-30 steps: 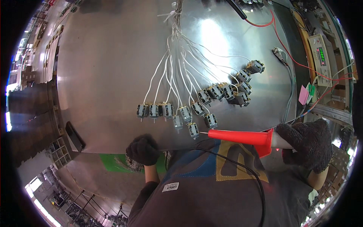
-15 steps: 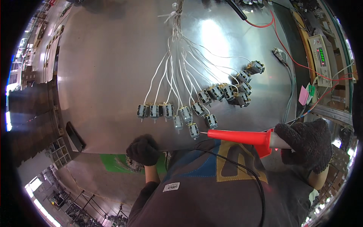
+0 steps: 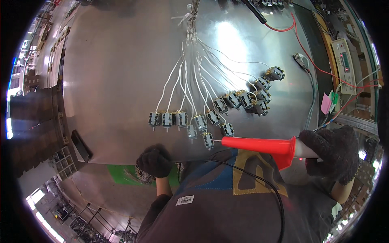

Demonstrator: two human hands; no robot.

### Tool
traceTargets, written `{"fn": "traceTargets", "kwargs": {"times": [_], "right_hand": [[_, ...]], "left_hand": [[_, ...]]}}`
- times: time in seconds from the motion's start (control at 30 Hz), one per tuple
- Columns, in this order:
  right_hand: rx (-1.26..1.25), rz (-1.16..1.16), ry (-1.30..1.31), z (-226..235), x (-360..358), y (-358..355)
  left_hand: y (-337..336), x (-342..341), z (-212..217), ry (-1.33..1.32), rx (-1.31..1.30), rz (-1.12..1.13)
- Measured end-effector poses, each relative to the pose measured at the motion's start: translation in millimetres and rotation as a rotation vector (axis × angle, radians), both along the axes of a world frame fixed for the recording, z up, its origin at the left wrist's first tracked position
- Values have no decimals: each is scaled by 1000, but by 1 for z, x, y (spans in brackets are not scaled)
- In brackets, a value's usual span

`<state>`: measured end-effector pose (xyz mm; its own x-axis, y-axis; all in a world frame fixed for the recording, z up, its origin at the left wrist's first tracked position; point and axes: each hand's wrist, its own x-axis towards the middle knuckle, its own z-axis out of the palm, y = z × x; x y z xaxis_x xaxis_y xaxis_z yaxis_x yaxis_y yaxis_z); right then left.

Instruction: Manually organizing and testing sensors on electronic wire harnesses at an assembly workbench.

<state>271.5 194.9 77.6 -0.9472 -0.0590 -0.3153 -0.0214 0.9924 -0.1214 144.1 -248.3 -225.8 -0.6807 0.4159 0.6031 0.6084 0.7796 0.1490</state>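
Note:
My right hand, in a dark knit glove, is wrapped round the grey handle of a high-voltage test probe with a red cone-shaped guard. Its thin metal tip points left and meets a small grey boxy electrical part, the nearest in a group of several. From these parts white wires run up to a tied bundle at the far side. By the table's near edge, my gloved left hand is closed with fingers curled; whatever it may hold is hidden.
The parts lie on a metal tabletop. A second probe with a black handle and red lead lies at the far right. A meter box stands on the right, beside a cable connector. A dark flat object sits at the left edge.
The probe tip has moved slightly left, from just beside the nearest grey part onto it. The meter's bright green digits have gone dim. My left hand stays in place.

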Motion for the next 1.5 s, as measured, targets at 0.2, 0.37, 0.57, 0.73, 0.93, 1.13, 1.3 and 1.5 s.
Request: {"fn": "traceTargets", "kwargs": {"times": [0.2, 0.37, 0.57, 0.73, 0.93, 1.13, 1.3, 1.5], "right_hand": [[82, -28, 41, -2, 0, -1], [15, 13, 24, -7, -7, 6], [31, 13, 21, -6, -9, 4], [21, 3, -17, -5, -17, 1], [48, -12, -10, -5, -21, 1], [36, -59, -36, 5, -18, -4], [-7, 4, -44, -15, -22, 6], [81, 36, -36, -5, -17, 2]], "left_hand": [[2, 1, -1, 0, 11, 2], [4, 3, 5, -5, 33, 17], [7, 2, 6, -27, 17, 35], [4, 4, 2, -60, 61, 16], [5, 2, 6, -10, 17, 21], [15, -7, 0, -12, 78, -36], [-2, 5, 2, -7, -6, 11], [2, 1, 2, 3, 0, -9]]}}
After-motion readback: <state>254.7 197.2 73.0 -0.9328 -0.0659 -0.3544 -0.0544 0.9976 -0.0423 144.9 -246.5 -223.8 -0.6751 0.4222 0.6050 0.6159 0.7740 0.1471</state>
